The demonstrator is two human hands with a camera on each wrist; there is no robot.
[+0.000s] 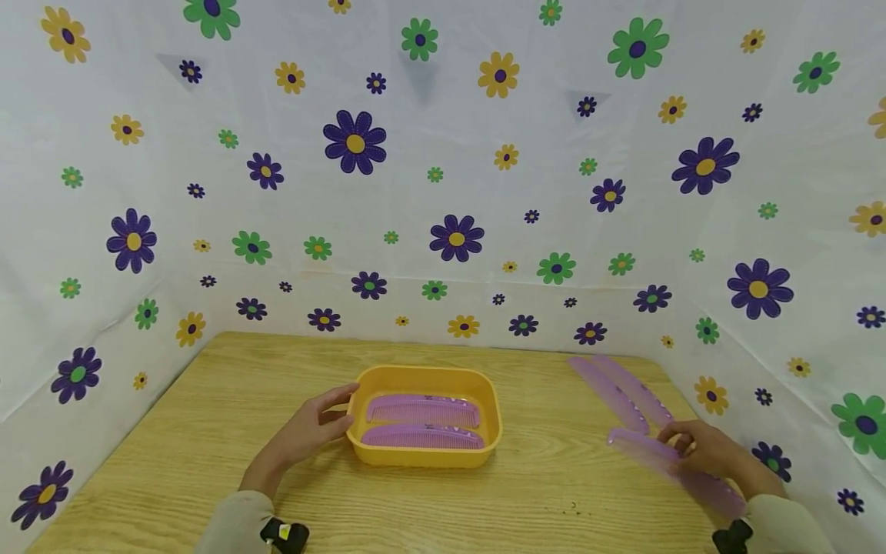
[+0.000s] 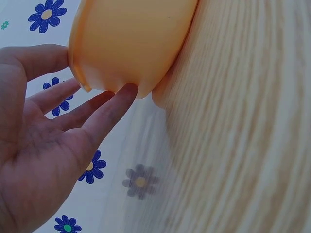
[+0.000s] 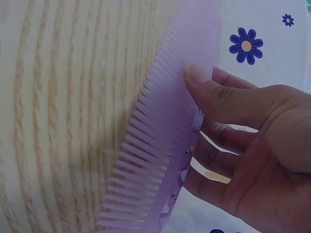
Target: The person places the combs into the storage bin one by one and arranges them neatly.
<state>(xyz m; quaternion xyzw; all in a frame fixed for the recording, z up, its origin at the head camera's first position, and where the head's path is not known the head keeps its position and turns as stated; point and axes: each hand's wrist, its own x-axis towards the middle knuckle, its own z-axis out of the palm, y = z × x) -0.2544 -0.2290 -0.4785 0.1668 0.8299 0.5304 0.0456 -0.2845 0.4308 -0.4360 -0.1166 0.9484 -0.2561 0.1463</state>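
Note:
My right hand [image 1: 702,446] pinches a purple comb [image 1: 644,450] at the right of the table. In the right wrist view the thumb lies on the face of the comb [image 3: 170,107], with the other fingers at its back edge. The comb's teeth point toward the wood. My left hand [image 1: 311,427] touches the left side of a yellow plastic basin [image 1: 425,459], its fingertips on the outer wall and rim in the left wrist view. Inside the basin lie two purple combs, one [image 1: 422,410] behind the other [image 1: 422,437].
Two more purple combs, one [image 1: 612,392] left of the other [image 1: 637,388], lie slanted side by side beyond my right hand. A wooden table [image 1: 554,477] carries everything, with small dark specks near its front. White flowered sheeting [image 1: 457,185] closes off the back and sides.

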